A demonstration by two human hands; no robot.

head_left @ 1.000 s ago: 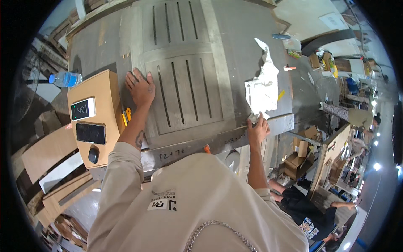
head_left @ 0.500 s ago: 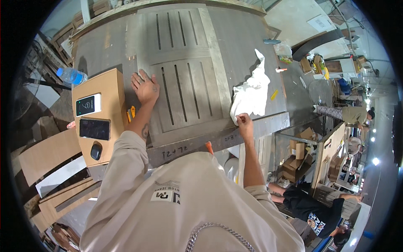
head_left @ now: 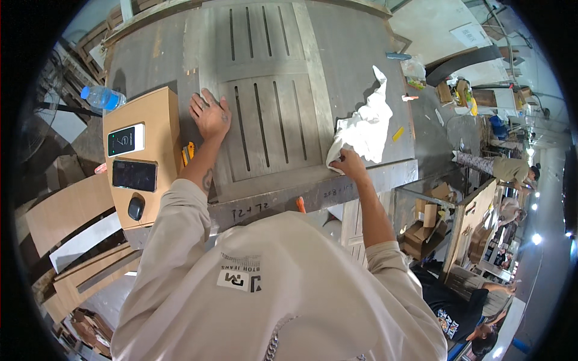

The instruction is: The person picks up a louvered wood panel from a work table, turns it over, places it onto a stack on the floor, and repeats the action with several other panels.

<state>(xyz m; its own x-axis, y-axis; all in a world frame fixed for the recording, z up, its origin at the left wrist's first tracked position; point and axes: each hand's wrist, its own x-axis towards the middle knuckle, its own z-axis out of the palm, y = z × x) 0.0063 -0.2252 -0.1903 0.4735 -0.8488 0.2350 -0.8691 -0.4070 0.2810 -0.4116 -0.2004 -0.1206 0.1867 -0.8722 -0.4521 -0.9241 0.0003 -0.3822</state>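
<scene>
A grey-brown wooden panel with long slots [head_left: 269, 120] lies flat on the workbench before me. On its left border rests my left hand [head_left: 212, 115], palm down with the fingers spread, holding nothing. Past the panel's right edge, a crumpled white cloth [head_left: 368, 129] is spread over the bench top. My right hand [head_left: 350, 163] pinches the near end of this cloth, close to the panel's lower right corner. Its fingertips are partly hidden against the fabric.
At left, a cardboard box [head_left: 162, 123] carries a white device [head_left: 127, 139], a dark phone [head_left: 135, 175] and a black mouse [head_left: 136, 208]. Nearby are a water bottle [head_left: 103, 97] and a yellow tool [head_left: 188, 152]. A co-worker in black [head_left: 448, 304] is at lower right.
My right hand has moved slightly away from my body, farther onto the near end of the cloth. My left hand remains on the panel's left border. The whole view has shifted a little.
</scene>
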